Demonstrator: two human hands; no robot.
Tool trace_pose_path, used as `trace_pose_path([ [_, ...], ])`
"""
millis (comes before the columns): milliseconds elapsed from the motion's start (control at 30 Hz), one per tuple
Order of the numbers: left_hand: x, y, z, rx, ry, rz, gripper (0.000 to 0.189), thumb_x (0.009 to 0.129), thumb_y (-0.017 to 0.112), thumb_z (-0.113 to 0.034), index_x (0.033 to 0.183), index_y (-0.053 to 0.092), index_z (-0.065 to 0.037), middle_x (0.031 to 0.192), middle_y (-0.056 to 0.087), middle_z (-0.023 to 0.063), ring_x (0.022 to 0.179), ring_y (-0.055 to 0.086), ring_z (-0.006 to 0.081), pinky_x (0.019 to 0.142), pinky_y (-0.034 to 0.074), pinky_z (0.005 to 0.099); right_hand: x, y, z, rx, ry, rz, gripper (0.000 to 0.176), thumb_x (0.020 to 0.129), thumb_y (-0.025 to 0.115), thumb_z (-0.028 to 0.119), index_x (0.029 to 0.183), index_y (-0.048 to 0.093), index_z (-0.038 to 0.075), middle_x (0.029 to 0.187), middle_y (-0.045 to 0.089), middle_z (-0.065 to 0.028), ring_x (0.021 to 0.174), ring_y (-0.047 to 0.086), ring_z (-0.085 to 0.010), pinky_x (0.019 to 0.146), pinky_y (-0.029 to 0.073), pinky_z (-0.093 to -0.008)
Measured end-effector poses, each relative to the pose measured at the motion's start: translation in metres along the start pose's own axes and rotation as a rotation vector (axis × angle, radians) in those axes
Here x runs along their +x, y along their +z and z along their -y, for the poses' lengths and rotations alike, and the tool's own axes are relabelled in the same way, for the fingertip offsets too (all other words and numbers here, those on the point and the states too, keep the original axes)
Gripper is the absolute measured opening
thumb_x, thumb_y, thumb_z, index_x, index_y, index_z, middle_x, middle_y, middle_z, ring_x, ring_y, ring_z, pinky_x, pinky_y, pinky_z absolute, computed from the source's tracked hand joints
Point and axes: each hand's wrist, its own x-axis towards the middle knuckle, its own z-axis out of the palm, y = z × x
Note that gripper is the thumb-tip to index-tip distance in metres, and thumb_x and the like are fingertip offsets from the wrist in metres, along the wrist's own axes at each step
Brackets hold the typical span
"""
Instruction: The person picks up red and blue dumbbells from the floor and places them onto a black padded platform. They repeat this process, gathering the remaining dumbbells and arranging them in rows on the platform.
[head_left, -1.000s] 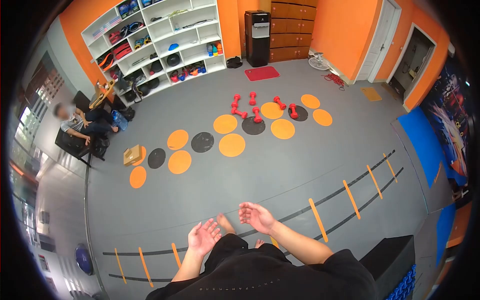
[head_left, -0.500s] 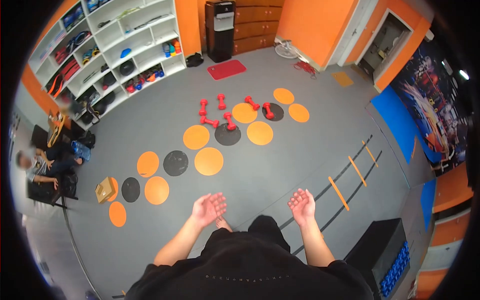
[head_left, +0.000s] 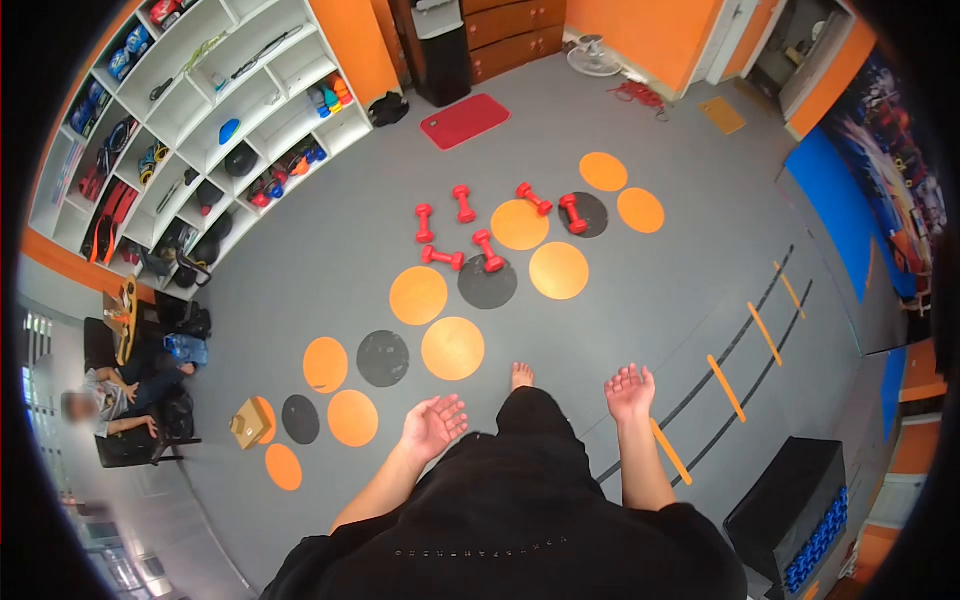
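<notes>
My left hand is held palm up in front of me, fingers stretched out and nothing in it. On the other side my right hand is also open and bare, palm turned up. Neither hand touches anything. Farther ahead on the grey floor lie several red dumbbells, among them a red dumbbell on a black floor circle and another red dumbbell to its left. An orange floor circle is nearest beyond my left hand. One bare foot shows between my hands.
A small cardboard box stands on the left. Ladder markings run along the floor at right, near a black box with blue items. White shelves and a seated person are at left; a red mat lies ahead.
The view has shifted, with the floor things sitting farther right. A different foot now shows ahead of my body. Both hands remain open and raised.
</notes>
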Motion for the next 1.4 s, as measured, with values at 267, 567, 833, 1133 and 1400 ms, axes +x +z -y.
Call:
trace_pose_path([
  [267, 0.029, 0.029, -0.144, -0.166, 0.272, -0.039, 0.036, 0.092, 0.054, -0.032, 0.116, 0.061, -0.006, 0.109, 0.067, 0.0093, 0.099, 0.063, 0.0282, 0.093, 0.047, 0.0448, 0.108, 0.255, -0.086, -0.486, 0.321, 0.388, 0.031, 0.095, 0.056, 0.041, 0.099, 0.058, 0.010, 0.084, 0.060, -0.0012, 0.074, 0.056, -0.0163, 0.071, 0.046, -0.0334],
  [567, 0.170, 0.018, -0.365, -0.238, 0.197, 0.039, 0.036, 0.094, 0.053, -0.033, 0.117, 0.061, -0.006, 0.112, 0.067, 0.0104, 0.101, 0.062, 0.0280, 0.095, 0.046, 0.0439, 0.201, 0.427, -0.235, -0.525, 0.436, 0.452, 0.031, 0.096, 0.054, 0.041, 0.100, 0.058, 0.011, 0.085, 0.060, -0.0018, 0.076, 0.056, -0.0154, 0.072, 0.045, -0.0328],
  [833, 0.338, -0.049, -0.591, -0.093, -0.041, -0.086, 0.038, 0.097, 0.048, -0.034, 0.122, 0.058, -0.006, 0.111, 0.066, 0.0098, 0.100, 0.063, 0.0266, 0.091, 0.049, 0.0421, 0.329, 0.456, -0.365, -0.754, 0.455, -0.143, 0.028, 0.096, 0.050, 0.038, 0.101, 0.060, 0.012, 0.086, 0.060, -0.0009, 0.077, 0.058, -0.0167, 0.074, 0.046, -0.0338],
  [1133, 0.546, -0.128, -0.677, 0.451, -0.193, -0.252, 0.036, 0.092, 0.058, -0.036, 0.115, 0.060, -0.008, 0.106, 0.064, 0.0042, 0.092, 0.062, 0.0183, 0.083, 0.049, 0.0336, 0.514, 0.403, -0.453, -1.563, 0.377, -0.034, 0.028, 0.088, 0.063, 0.030, 0.103, 0.064, 0.007, 0.089, 0.065, -0.0033, 0.080, 0.059, -0.0133, 0.070, 0.048, -0.0299],
  [1400, 0.808, -0.238, -0.683, 0.835, 0.039, -0.481, 0.043, 0.088, 0.062, -0.035, 0.118, 0.060, -0.005, 0.115, 0.062, 0.0067, 0.107, 0.057, 0.0210, 0.094, 0.044, 0.0392, 0.758, 0.377, -0.596, -2.279, -0.064, 0.492, 0.074, 0.071, 0.074, 0.029, 0.135, 0.048, 0.003, 0.132, 0.054, -0.0207, 0.122, 0.053, -0.0354, 0.102, 0.045, -0.0433],
])
